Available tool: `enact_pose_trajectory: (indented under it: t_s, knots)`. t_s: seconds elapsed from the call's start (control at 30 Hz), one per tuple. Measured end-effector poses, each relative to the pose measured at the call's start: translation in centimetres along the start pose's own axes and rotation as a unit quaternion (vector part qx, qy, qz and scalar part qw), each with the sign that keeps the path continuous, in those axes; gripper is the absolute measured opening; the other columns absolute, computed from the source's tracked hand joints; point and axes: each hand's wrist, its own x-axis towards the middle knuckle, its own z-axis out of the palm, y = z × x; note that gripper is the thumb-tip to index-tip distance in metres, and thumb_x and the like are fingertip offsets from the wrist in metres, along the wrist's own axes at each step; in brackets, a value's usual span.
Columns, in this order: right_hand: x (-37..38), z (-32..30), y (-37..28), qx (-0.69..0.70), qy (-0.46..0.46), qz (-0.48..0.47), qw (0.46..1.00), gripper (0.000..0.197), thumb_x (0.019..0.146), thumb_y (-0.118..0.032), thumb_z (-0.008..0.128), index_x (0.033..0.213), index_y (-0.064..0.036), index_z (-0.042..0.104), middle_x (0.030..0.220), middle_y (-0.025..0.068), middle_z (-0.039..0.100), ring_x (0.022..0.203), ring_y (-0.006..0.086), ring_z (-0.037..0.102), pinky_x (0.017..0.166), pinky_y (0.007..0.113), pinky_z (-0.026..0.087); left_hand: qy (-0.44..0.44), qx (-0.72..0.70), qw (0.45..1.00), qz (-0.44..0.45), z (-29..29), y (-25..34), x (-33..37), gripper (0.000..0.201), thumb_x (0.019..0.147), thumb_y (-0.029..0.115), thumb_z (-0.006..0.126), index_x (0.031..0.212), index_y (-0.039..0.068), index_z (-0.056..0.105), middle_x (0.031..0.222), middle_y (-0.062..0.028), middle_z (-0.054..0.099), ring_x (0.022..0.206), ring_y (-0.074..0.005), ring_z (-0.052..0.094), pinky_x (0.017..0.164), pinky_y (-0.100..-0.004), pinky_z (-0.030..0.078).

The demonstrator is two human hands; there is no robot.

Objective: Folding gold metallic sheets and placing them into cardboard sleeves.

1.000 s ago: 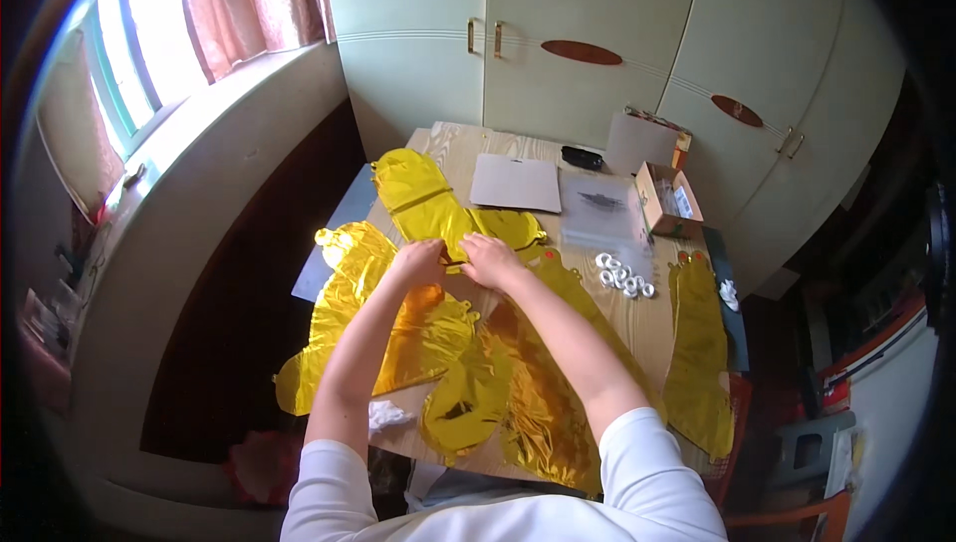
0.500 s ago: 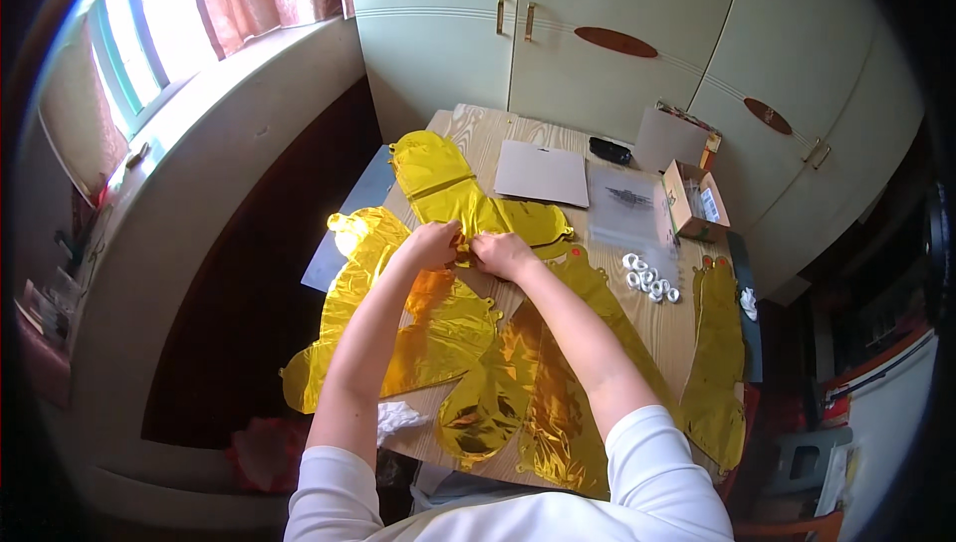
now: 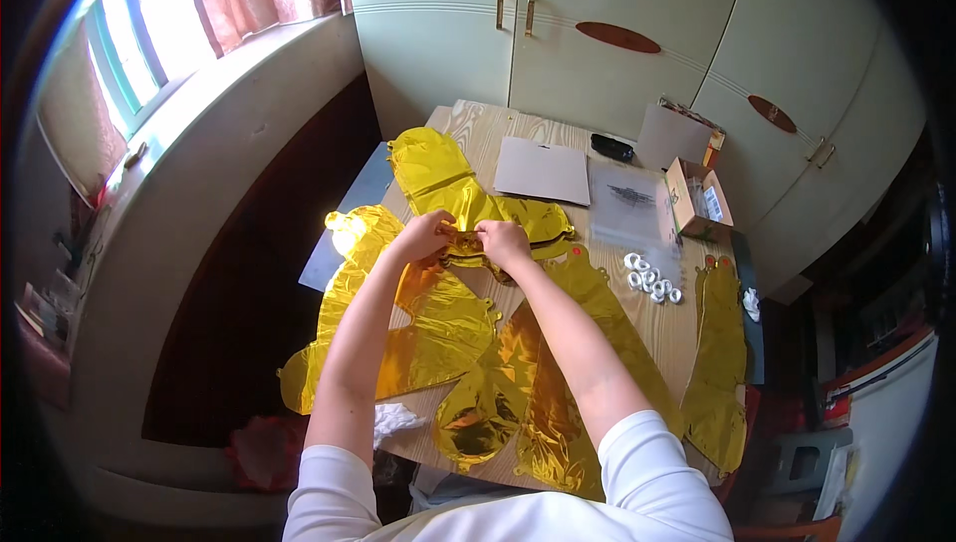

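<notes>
Flat gold foil balloons cover much of the table. My left hand (image 3: 428,235) and my right hand (image 3: 505,243) are close together at the near edge of the farthest foil balloon (image 3: 430,164). Both hands are closed, with fingertips pinching a narrow folded strip of the gold foil stretched between them. Below my left forearm lies another foil balloon (image 3: 438,328), wide and shiny. One more foil balloon (image 3: 476,418) with a rounded end lies between my forearms. A long foil balloon (image 3: 597,323) runs beside and under my right forearm.
Several small white rings (image 3: 657,288) lie right of my right hand. Beyond them are a clear plastic bag (image 3: 629,214), a small carton (image 3: 695,202), a pale card (image 3: 543,172) and a black object (image 3: 611,148). More gold foil (image 3: 715,383) hangs near the right edge.
My hands have shifted slightly and moved a little apart. A folded strip of foil now shows stretched between my fingertips, where the hands hid it before.
</notes>
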Motion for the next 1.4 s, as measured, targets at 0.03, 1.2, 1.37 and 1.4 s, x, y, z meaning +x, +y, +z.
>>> enact_pose_trajectory:
  t_s: [0.03,1.2,1.37,1.4]
  knots:
    - [0.1,0.1,0.1,0.008,0.005,0.008,1.0,0.015,0.084,-0.025,0.063,0.093,-0.0159,0.072,0.084,0.0096,0.071,0.079,0.0303,0.068,0.072,0.043,0.054,0.004,-0.012,1.0,0.004,0.1,-0.2,0.1,0.04,0.081,0.003,0.063,0.121,0.002,0.057,0.104,-0.0156,0.071,0.096,-0.0235,0.069,0.082,-0.0341,0.054]
    - [0.0,-1.0,-0.9,-0.009,-0.036,-0.026,0.999,0.025,0.084,-0.035,0.06,0.101,-0.0221,0.073,0.108,0.0011,0.069,0.096,0.0243,0.066,0.081,0.038,0.054,0.268,0.143,0.947,0.11,2.3,1.8,-1.7,0.011,0.077,0.017,0.071,0.081,0.007,0.072,0.085,-0.0074,0.066,0.092,-0.0294,0.058,0.082,-0.0391,0.049]
    - [0.5,-0.8,-1.0,0.026,-0.02,0.068,0.997,0.023,0.085,-0.033,0.06,0.1,-0.021,0.073,0.097,0.0059,0.071,0.088,0.0279,0.068,0.076,0.041,0.054,0.306,0.135,0.939,0.082,2.5,1.7,-1.8,0.023,0.076,0.015,0.072,0.097,0.007,0.068,0.098,-0.0091,0.065,0.093,-0.0303,0.059,0.081,-0.0388,0.049]
    - [0.5,-1.2,-1.6,0.034,-0.032,0.081,0.996,0.022,0.086,-0.032,0.061,0.1,-0.0202,0.073,0.097,0.0067,0.071,0.089,0.0286,0.068,0.076,0.042,0.054,0.323,0.133,0.935,0.062,2.6,1.3,-1.8,0.027,0.076,0.015,0.072,0.102,0.007,0.067,0.101,-0.0098,0.065,0.093,-0.0305,0.059,0.08,-0.0388,0.049]
